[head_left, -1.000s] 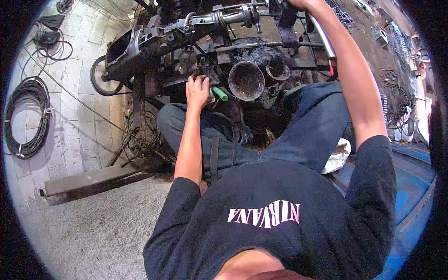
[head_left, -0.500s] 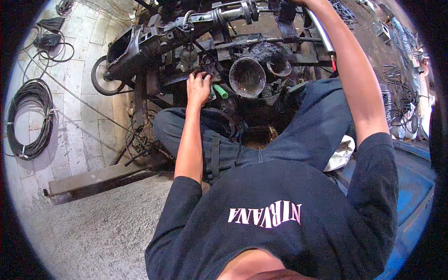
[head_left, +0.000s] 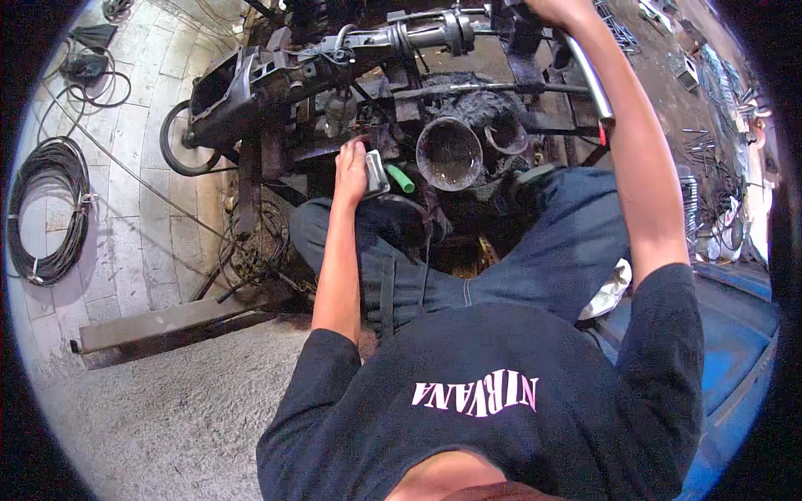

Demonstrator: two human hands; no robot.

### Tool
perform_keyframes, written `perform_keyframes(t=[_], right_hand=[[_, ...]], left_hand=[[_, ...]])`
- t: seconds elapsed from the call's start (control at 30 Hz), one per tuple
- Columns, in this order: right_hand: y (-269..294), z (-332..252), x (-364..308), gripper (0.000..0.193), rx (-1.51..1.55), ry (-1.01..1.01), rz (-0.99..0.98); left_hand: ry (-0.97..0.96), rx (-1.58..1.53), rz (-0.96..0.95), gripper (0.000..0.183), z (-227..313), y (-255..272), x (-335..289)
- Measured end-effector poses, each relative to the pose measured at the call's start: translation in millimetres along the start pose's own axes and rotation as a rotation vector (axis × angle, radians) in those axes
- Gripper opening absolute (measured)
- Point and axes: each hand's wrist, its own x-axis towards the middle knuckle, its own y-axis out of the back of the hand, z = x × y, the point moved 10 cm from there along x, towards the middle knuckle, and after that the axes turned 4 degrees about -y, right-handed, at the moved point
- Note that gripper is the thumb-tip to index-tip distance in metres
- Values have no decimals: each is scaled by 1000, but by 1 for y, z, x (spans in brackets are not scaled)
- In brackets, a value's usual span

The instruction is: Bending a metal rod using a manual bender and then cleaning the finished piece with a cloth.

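My left hand (head_left: 351,171) rests over the near side of a dark, greasy machine (head_left: 334,134), its fingers stretched forward and holding nothing that I can see. Right beside it is a small rectangular metal-rimmed piece (head_left: 378,174), and a short green tube (head_left: 400,178) lies just past that. At the top edge, my right hand (head_left: 566,10) reaches over a dark block on the machine; its fingertips are cut off or hidden. Below that forearm slants a silver bar (head_left: 590,75) with a red end (head_left: 601,134).
A grimy round bowl (head_left: 449,154) and a smaller cup (head_left: 506,134) sit between my knees and the machine. Coiled black cable (head_left: 50,209) lies on the tiled floor at left. Loose rods and metal parts (head_left: 710,159) lie at right, beyond a blue surface (head_left: 735,334).
My left hand has drawn slightly back and turned, uncovering more of the rectangular piece beside it. My right hand stays at the top edge, shifted slightly right in view.
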Motion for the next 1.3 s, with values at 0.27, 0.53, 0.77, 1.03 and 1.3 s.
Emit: perform_keyframes(t=[0.27, 0.53, 0.77, 1.03, 1.3], right_hand=[[4, -2, -4, 64, 54, 42, 30], [-2, 7, 7, 54, 26, 26, 83], [-3, 7, 11, 50, 6, 61, 98], [-1, 11, 4, 51, 97, 14, 54], [1, 16, 9, 57, 5, 11, 62]], left_hand=[[304, -576, 29, 50, -50, -15, -6], [133, -312, 151, 44, -6, 5, -10], [30, -227, 161, 40, 8, 10, -9], [-2, -134, 214, 34, 11, 9, -16], [-21, -3, 227, 25, 31, 7, -14]])
